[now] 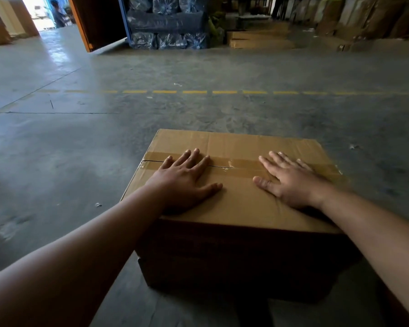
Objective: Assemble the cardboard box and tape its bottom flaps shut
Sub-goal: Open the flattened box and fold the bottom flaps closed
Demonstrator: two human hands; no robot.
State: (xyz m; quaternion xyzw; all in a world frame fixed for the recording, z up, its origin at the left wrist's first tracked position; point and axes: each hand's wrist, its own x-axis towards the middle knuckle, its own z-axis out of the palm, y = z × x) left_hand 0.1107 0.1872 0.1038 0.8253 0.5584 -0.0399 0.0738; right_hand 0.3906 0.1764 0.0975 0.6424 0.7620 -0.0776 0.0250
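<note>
A brown cardboard box (239, 204) stands on the concrete floor in front of me, its upward face closed by two flaps. A strip of clear brownish tape (236, 165) runs left to right along the seam between the flaps. My left hand (184, 182) lies flat on the near flap at the left, fingers straight and spread, fingertips on the tape. My right hand (288, 180) lies flat at the right, fingers spread across the tape. Neither hand holds anything. No tape roll is in view.
Bare concrete floor (80, 142) surrounds the box, crossed by a dashed yellow line (194, 92). Far back stand wrapped blue bundles (168, 22), flat cardboard cartons (257, 40) and stacked boxes. A person (57, 15) stands in the bright doorway at far left.
</note>
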